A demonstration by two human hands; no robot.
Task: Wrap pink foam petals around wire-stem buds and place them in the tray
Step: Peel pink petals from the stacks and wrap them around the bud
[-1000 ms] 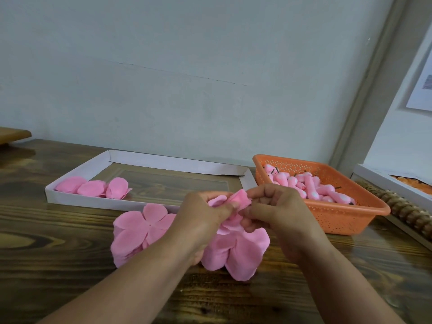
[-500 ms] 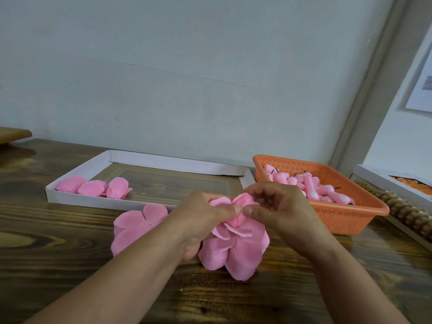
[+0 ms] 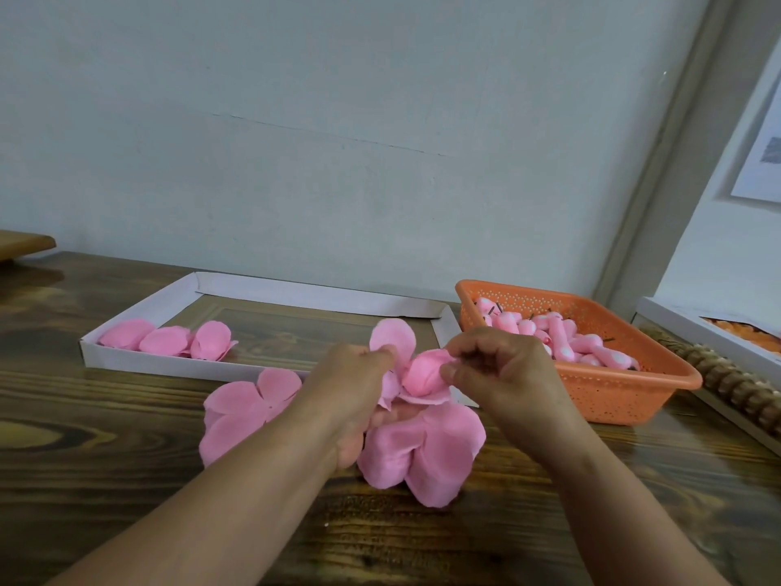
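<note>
Pink bud (image 3: 422,376) held above the table, btwn both hands, w/ one petal (image 3: 392,339) now sprung upright; half a sec ago petals were closed over it. Left hand (image 3: 353,376) pinches the petals, right hand (image 3: 496,365) pinches the bud's edge. Wrap unfinished; tray (image 3: 139,360) behind.

Two hands (image 3: 350,374), one tray (image 3: 139,361), one basket (image 3: 613,395)

Pink bud (image 3: 422,376) half-wrapped in petals (image 3: 393,340) — seemingly; three lie in tray (image 3: 139,357).
</note>
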